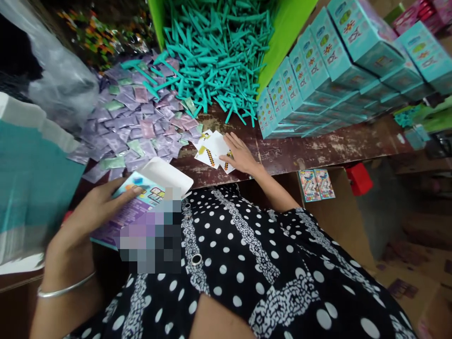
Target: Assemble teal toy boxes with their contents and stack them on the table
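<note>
My left hand (102, 202) is closed around a purple and teal cardboard box (130, 212); its white end flap stands open, pointing toward the table. Part of this box is masked by a blurred patch. My right hand (240, 155) rests on a few white cards (213, 148) printed with yellow and dark pixel-style tools, its fingers spread over their right side. Just left of the cards lies a heap of small purple, green and pink packets (130, 122). Beyond the cards, many turquoise plastic sticks (219, 56) spill from a bright green container.
Rows of light-blue boxes (318, 66) are stacked at the right of the dark wooden table (282, 155). At the left stand blurred teal cartons (31, 179) beside a clear plastic bag (67, 80). Below the table edge, two small printed packs (316, 185) lie on a brown carton.
</note>
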A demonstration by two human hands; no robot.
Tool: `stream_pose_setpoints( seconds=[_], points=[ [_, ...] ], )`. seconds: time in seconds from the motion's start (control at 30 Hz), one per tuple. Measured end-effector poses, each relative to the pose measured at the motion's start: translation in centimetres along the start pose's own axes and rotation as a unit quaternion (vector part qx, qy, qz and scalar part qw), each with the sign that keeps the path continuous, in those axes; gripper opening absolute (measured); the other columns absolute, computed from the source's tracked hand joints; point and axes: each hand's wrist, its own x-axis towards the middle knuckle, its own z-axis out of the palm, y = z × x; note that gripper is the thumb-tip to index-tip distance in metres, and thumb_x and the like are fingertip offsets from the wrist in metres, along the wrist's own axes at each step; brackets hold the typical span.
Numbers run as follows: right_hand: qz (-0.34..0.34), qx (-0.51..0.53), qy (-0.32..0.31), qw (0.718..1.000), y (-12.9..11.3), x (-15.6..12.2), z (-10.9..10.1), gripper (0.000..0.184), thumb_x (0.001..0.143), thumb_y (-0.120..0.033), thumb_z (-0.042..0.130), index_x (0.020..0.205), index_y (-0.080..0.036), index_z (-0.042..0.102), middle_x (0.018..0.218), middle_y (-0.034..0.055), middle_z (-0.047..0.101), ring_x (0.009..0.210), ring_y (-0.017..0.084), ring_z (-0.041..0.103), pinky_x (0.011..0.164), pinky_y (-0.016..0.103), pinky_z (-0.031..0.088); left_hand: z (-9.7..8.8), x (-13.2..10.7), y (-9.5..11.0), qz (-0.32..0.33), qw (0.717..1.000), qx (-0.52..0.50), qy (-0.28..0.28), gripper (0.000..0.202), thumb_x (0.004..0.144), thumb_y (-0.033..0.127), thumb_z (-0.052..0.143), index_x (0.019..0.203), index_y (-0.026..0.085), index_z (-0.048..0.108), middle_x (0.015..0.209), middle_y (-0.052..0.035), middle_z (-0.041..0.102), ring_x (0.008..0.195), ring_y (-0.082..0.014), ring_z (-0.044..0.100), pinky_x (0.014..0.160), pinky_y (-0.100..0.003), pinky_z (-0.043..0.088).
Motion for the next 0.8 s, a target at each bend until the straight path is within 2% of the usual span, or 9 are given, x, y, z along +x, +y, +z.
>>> stream_pose_setpoints(
  seconds=[0.17, 0.37, 0.43, 0.5, 0.53, 0.57, 0.63, 0.7, 0.8],
  points=[
    [0.070, -0.025, 0.025, 0.997, 0.7, 4.1, 0.7, 0.098, 0.111, -0.073, 0.057, 0.182, -0.007, 0.040, 0.193, 0.0230, 0.031, 0.183, 0.039, 0.024, 0.149, 0.062, 0.019, -0.1, -0.5, 1.2, -0.019, 0.999, -0.032, -0.014, 0.059, 0.064, 0.081, 0.078, 0.087, 0.026, 0.079, 0.078, -0.0054, 0.081, 0.071, -0.0324, 0.071, 0.062, -0.038, 0.056],
    [0.115, 0.038, 0.107, 0.987, 3.6, 7.0, -1.9, 0.092, 0.093, -0.043, 0.087, 0.173, -0.013, 0.055, 0.165, 0.0231, 0.069, 0.154, 0.043, 0.063, 0.133, 0.062, 0.047, 0.0, -0.9, 1.4, -0.058, 0.996, -0.059, -0.019, 0.065, 0.062, 0.081, 0.081, 0.093, 0.023, 0.081, 0.082, -0.0072, 0.083, 0.073, -0.0334, 0.074, 0.061, -0.037, 0.057],
    [0.130, 0.087, 0.127, 0.979, 4.0, 7.3, -2.8, 0.076, 0.092, -0.042, 0.084, 0.161, -0.015, 0.066, 0.150, 0.0194, 0.078, 0.139, 0.041, 0.072, 0.125, 0.059, 0.054, 0.1, -0.8, 1.0, -0.057, 0.997, -0.059, -0.014, 0.066, 0.063, 0.082, 0.080, 0.093, 0.023, 0.081, 0.082, -0.0076, 0.083, 0.073, -0.0334, 0.074, 0.061, -0.037, 0.057],
    [0.133, 0.143, 0.174, 0.965, 3.7, 7.4, -3.5, 0.048, 0.097, -0.051, 0.077, 0.131, -0.016, 0.078, 0.123, 0.0148, 0.085, 0.119, 0.036, 0.077, 0.112, 0.052, 0.060, 0.1, -0.8, 0.7, -0.050, 0.997, -0.055, -0.002, 0.068, 0.065, 0.084, 0.079, 0.094, 0.023, 0.081, 0.084, -0.0082, 0.084, 0.075, -0.0337, 0.075, 0.063, -0.037, 0.057],
    [0.128, 0.176, 0.202, 0.955, 3.1, 7.3, -3.6, 0.042, 0.100, -0.058, 0.072, 0.114, -0.019, 0.079, 0.106, 0.0114, 0.083, 0.108, 0.033, 0.076, 0.104, 0.048, 0.062, 0.1, -0.7, 0.6, -0.047, 0.997, -0.057, 0.007, 0.069, 0.066, 0.085, 0.078, 0.095, 0.022, 0.081, 0.086, -0.0084, 0.084, 0.076, -0.0337, 0.075, 0.064, -0.037, 0.058],
    [0.115, 0.214, 0.223, 0.944, 2.1, 7.1, -3.6, 0.045, 0.103, -0.066, 0.066, 0.100, -0.022, 0.075, 0.091, 0.0076, 0.077, 0.097, 0.030, 0.073, 0.095, 0.044, 0.063, 0.1, -0.7, 0.5, -0.044, 0.997, -0.060, 0.015, 0.071, 0.066, 0.086, 0.078, 0.096, 0.022, 0.081, 0.087, -0.0083, 0.084, 0.077, -0.0337, 0.075, 0.064, -0.037, 0.058],
    [0.068, 0.283, 0.226, 0.930, -1.0, 6.6, -3.1, 0.056, 0.105, -0.079, 0.057, 0.087, -0.027, 0.064, 0.077, 0.0023, 0.063, 0.083, 0.025, 0.065, 0.080, 0.037, 0.059, 0.2, -0.4, 0.5, -0.038, 0.997, -0.065, 0.034, 0.073, 0.068, 0.088, 0.076, 0.098, 0.021, 0.081, 0.087, -0.0075, 0.084, 0.079, -0.0335, 0.074, 0.065, -0.036, 0.057],
    [0.009, 0.313, 0.181, 0.932, -5.5, 5.9, -2.0, 0.060, 0.105, -0.084, 0.054, 0.086, -0.028, 0.059, 0.078, 0.0008, 0.059, 0.079, 0.022, 0.059, 0.075, 0.035, 0.055, 0.2, -0.1, 0.8, -0.028, 0.996, -0.065, 0.049, 0.074, 0.070, 0.088, 0.074, 0.098, 0.020, 0.081, 0.086, -0.0061, 0.083, 0.080, -0.0330, 0.073, 0.065, -0.034, 0.056],
    [-0.065, 0.279, 0.083, 0.955, -12.5, 5.1, -0.2, 0.055, 0.111, -0.077, 0.054, 0.090, -0.027, 0.061, 0.082, 0.0008, 0.063, 0.079, 0.021, 0.058, 0.081, 0.035, 0.052, 0.2, 0.1, 1.1, -0.008, 0.997, -0.066, 0.050, 0.071, 0.075, 0.086, 0.074, 0.099, 0.020, 0.080, 0.087, -0.0050, 0.082, 0.080, -0.0309, 0.071, 0.065, -0.033, 0.053]
  ],
)
